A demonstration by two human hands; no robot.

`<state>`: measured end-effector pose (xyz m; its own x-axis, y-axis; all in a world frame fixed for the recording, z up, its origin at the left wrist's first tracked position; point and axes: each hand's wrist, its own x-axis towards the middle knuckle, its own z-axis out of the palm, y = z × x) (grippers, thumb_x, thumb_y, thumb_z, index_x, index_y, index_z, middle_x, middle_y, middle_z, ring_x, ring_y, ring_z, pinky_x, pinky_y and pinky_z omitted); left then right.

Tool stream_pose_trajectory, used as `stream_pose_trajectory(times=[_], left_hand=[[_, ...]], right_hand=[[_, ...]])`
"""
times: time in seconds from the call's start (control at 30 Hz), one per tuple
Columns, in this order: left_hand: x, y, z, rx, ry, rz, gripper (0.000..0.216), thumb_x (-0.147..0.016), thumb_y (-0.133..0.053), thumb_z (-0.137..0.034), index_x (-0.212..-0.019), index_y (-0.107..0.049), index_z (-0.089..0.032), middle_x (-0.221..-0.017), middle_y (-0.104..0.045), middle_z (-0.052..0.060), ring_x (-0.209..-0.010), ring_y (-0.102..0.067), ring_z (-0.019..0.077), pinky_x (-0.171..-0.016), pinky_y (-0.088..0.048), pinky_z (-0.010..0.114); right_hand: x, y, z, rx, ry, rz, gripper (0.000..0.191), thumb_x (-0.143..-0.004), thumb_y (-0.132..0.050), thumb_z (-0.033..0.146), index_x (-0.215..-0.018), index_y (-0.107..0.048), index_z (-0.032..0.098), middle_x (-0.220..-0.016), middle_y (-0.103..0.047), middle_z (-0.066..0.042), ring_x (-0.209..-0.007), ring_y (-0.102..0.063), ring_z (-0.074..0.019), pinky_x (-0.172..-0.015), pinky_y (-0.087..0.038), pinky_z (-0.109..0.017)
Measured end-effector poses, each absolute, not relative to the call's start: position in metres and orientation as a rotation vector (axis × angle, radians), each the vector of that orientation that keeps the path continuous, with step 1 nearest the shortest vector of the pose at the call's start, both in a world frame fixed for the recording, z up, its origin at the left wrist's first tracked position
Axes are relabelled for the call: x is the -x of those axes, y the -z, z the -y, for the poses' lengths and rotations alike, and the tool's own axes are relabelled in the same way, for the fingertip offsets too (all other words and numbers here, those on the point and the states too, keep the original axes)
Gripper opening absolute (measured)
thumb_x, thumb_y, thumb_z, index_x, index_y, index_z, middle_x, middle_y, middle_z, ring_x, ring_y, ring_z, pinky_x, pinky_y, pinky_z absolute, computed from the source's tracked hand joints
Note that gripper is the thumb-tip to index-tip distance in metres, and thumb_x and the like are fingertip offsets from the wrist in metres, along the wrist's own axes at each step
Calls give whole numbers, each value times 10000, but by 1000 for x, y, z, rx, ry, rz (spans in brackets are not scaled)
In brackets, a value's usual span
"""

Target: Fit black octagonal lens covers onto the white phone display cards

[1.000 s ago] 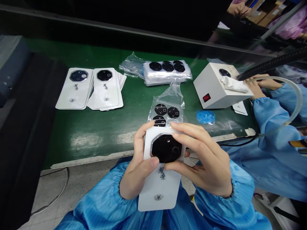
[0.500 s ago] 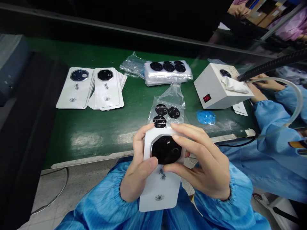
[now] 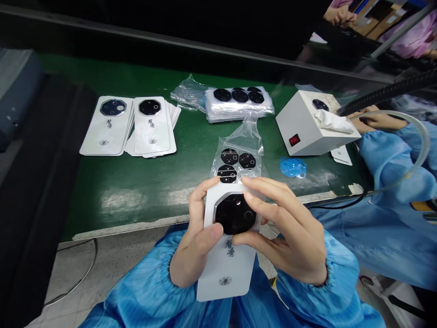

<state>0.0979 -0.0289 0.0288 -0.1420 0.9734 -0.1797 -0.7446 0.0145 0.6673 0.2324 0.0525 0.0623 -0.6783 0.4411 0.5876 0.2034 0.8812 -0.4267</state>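
Note:
A white phone back cover (image 3: 225,269) with dark lettering and a round emblem is tilted in front of me at the table's edge. My left hand (image 3: 194,241) grips its left side, the thumb on the rim beside the lens. In the cover's metal-framed octagon sits a shiny black camera lens cover (image 3: 235,214). My right hand (image 3: 290,228) spans this lens cover, fingertips at its upper edge and thumb at its lower edge. Just beyond lies a clear plastic sheet (image 3: 251,143) with several black lens pieces (image 3: 227,174) on it.
Stacks of white phone covers (image 3: 109,130) lie at the left of the green table (image 3: 136,182). At the back, black lenses rest on a plastic-wrapped pack (image 3: 225,111). A white box with a red switch (image 3: 294,140) and blue film (image 3: 292,167) are at right, near a co-worker's blue sleeve (image 3: 382,150).
My hands and the phone cover have shifted very slightly left, with the same hold. At the right, the co-worker's arms have moved a little.

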Motion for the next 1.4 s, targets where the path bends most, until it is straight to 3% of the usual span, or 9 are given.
stream_pose_trajectory(times=[0.57,1.0,1.27,1.4], left_hand=[[-99,-29,29,-401,-1577,-681,435,-812,-609,-243,-1179,-515,-456,-1073,-637,-55,-1012,-621,210,-846,-522,342],[-100,-30,28,-441,-1551,-683,445,-849,-551,-195,-1190,-490,-473,-1085,-639,-56,-951,-651,198,-821,-541,355],[-99,-21,25,-564,-1578,-797,413,-842,-565,-265,-1205,-482,-440,-1227,-585,-66,-1143,-533,216,-1000,-382,404],[-102,-28,24,-404,-1545,-761,334,-851,-547,-385,-1184,-521,-392,-1167,-617,-34,-1121,-545,235,-986,-388,417]], right_hand=[[-232,-62,-51,528,-365,2350,442,-751,-733,320,-1056,-570,44,-1195,-575,-231,-1202,-497,-301,-990,-439,-495],[-234,-65,-52,608,-309,2399,447,-763,-715,389,-1029,-586,54,-1124,-584,-186,-1139,-511,-266,-934,-447,-431],[-238,-70,-52,625,-465,2422,461,-760,-719,362,-1101,-516,127,-1150,-586,-139,-1117,-524,-245,-922,-457,-430],[-240,-73,-53,642,-506,2436,452,-754,-722,343,-1105,-499,165,-1155,-597,-120,-1101,-542,-246,-899,-473,-431]])
